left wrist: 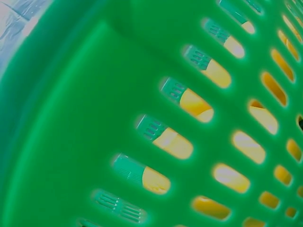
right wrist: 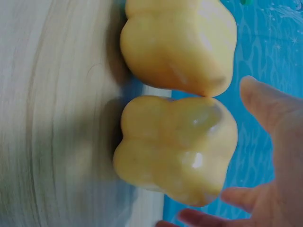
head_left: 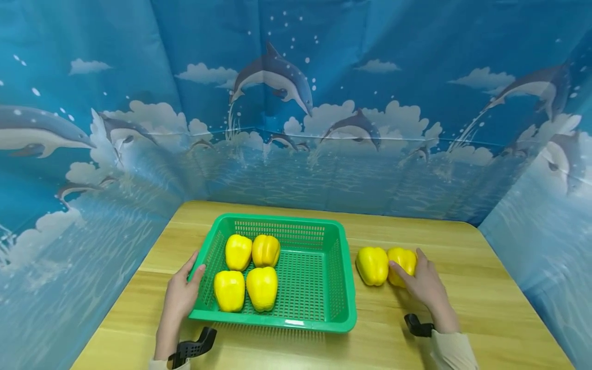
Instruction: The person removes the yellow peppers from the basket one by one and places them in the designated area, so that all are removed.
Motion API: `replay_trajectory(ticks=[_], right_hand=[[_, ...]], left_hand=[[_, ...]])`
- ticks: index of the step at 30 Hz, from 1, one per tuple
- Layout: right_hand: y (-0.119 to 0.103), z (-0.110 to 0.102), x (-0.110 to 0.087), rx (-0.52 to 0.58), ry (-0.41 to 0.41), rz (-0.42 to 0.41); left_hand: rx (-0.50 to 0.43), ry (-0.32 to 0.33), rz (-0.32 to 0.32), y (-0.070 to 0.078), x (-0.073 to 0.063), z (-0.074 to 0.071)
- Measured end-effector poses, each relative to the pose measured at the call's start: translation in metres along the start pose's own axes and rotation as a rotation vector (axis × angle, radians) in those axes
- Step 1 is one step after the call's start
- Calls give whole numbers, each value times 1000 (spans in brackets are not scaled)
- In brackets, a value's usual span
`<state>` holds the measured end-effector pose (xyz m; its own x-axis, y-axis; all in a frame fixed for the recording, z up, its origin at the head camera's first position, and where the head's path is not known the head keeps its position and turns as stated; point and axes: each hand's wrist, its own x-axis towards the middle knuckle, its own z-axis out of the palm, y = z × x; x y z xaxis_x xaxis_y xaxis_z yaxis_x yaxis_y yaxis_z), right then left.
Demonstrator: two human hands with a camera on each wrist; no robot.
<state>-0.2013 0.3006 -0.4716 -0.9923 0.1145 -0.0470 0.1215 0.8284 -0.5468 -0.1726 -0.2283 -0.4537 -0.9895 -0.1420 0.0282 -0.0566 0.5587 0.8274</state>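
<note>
A green plastic basket (head_left: pixel 302 324) stands on the table, holding several yellow bell peppers (head_left: pixel 262 289) in its left half. My left hand (head_left: pixel 181 292) holds the basket's left rim, thumb over the edge and fingers along the outside. The left wrist view shows only the slotted basket wall (left wrist: pixel 66 127) close up, with yellow through the slots; the hand is outside that view. To the right of the basket, two more yellow peppers lie side by side. Around the right-hand pepper (right wrist: pixel 175 146) my right hand (head_left: pixel 426 282) spreads its thumb and fingers, the thumb apart from its surface.
The other loose pepper (head_left: pixel 372 265) lies between the basket and the right hand. A wooden table (head_left: pixel 490 293) carries everything. Blue dolphin-print sheeting (head_left: pixel 296 169) hangs behind the table and along both sides.
</note>
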Motion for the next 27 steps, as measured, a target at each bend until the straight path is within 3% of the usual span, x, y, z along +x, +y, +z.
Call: replay_trajectory(ticks=[9, 13, 18, 27], right_hand=[[-20, 2, -8, 84, 435, -142], [-34, -2, -12, 123, 545, -258], [-58, -3, -16, 129, 546, -374], [-110, -6, -26, 155, 334, -476]], left_hand=[[-4, 16, -18, -3, -1, -1], [-23, 3, -27, -1, 2, 1], [-14, 5, -37, 2, 1, 1], [-6, 13, -38, 4, 2, -1]])
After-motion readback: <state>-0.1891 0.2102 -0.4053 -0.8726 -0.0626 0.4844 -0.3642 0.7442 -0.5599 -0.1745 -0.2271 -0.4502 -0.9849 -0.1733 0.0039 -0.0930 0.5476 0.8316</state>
